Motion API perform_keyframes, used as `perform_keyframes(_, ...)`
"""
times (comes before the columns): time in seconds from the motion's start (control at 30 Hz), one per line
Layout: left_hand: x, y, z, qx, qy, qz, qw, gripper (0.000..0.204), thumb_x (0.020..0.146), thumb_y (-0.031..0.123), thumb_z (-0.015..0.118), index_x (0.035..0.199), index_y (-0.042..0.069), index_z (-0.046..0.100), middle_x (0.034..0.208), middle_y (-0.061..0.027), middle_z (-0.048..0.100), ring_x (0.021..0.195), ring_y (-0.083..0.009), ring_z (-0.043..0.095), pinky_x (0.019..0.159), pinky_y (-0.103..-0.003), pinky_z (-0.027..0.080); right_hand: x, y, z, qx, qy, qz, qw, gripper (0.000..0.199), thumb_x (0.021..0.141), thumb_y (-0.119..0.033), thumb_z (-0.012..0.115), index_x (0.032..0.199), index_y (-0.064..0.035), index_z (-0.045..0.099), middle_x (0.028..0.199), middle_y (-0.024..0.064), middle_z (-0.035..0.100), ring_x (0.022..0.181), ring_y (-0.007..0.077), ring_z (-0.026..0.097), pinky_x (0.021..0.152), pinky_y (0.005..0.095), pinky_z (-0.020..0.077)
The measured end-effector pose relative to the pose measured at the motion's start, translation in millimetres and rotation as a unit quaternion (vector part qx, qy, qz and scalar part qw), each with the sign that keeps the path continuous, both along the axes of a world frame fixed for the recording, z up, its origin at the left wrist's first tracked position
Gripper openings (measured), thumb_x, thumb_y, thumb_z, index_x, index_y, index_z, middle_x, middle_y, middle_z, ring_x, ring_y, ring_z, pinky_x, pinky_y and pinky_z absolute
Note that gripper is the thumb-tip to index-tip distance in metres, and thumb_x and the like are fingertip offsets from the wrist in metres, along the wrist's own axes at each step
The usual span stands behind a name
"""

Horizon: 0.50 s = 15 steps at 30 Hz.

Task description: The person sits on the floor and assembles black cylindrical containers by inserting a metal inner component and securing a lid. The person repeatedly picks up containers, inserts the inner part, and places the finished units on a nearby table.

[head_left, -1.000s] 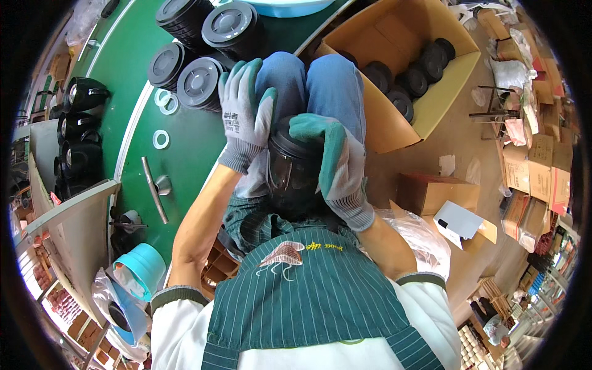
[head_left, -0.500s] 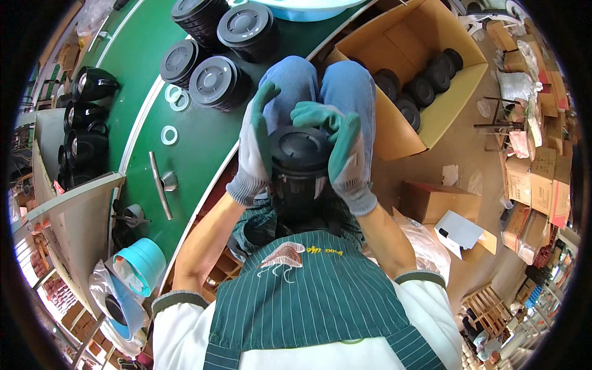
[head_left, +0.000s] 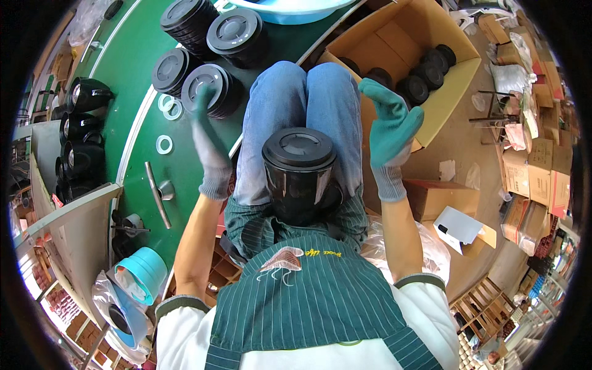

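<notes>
A glossy black pot (head_left: 295, 188) stands upright on my lap between my thighs, with a round black lid (head_left: 300, 147) on top. What looks like a handle shows at its right side. My left hand (head_left: 209, 145), in a grey-and-green glove, is held off to the left of the pot. Its fingers stretch forward, seen edge-on, near the closest stack of black lids (head_left: 206, 86). On the other side, my right hand (head_left: 392, 129), gloved alike, is raised with fingers spread, in front of the cardboard box (head_left: 456, 102). Neither hand touches the pot or holds anything.
More stacks of black lids (head_left: 234, 34) stand on the green table (head_left: 139, 132), beside pale rings (head_left: 164, 144) and a metal bar (head_left: 158, 194). Black pots (head_left: 83, 126) line the far left. Round black pieces lie in the box. A turquoise bucket (head_left: 151, 271) stands lower left.
Both hands have let go of the lidded pot and moved apart, the left to the left and the right to the right. The pot stays on my lap, now in plain view.
</notes>
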<state>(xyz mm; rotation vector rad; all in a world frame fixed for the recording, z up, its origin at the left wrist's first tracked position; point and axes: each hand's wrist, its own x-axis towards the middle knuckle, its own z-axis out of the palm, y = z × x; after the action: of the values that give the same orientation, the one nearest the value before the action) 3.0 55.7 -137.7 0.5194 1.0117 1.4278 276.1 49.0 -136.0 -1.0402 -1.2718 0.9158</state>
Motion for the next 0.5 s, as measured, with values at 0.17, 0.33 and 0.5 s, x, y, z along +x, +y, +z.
perform_keyframes(0.17,32,-8,-14,0.065,0.152,-0.076,0.983,0.081,0.106,0.063,0.035,0.158,0.001,0.037,0.160,-0.0176,0.041,0.149,-0.0283,0.037,0.126,-0.042,0.020,-52,0,-12,0.019,0.073,0.167,0.983,0.075,0.112,-0.055,0.024,0.113,0.0044,0.071,0.120,0.0166,0.071,0.109,0.0247,0.067,0.097,0.0328,0.0476)
perform_keyframes(0.33,14,-11,-17,0.164,0.187,-0.131,0.960,0.076,0.108,0.059,0.033,0.158,0.002,0.037,0.162,-0.0164,0.040,0.150,-0.0258,0.037,0.127,-0.044,0.021,-29,-11,17,-0.034,-0.034,0.137,0.989,0.078,0.111,-0.058,0.025,0.119,0.0076,0.066,0.124,0.0181,0.070,0.119,0.0251,0.065,0.105,0.0356,0.0473)
perform_keyframes(0.5,36,-56,14,0.225,0.411,-0.200,0.860,0.085,0.102,0.068,0.034,0.156,0.002,0.042,0.156,-0.0176,0.047,0.146,-0.0314,0.042,0.125,-0.046,0.026,-16,-31,19,0.007,-0.193,0.199,0.961,0.068,0.096,-0.056,0.062,0.138,-0.0032,0.059,0.141,0.0234,0.057,0.133,0.0365,0.055,0.114,0.0479,0.0414)
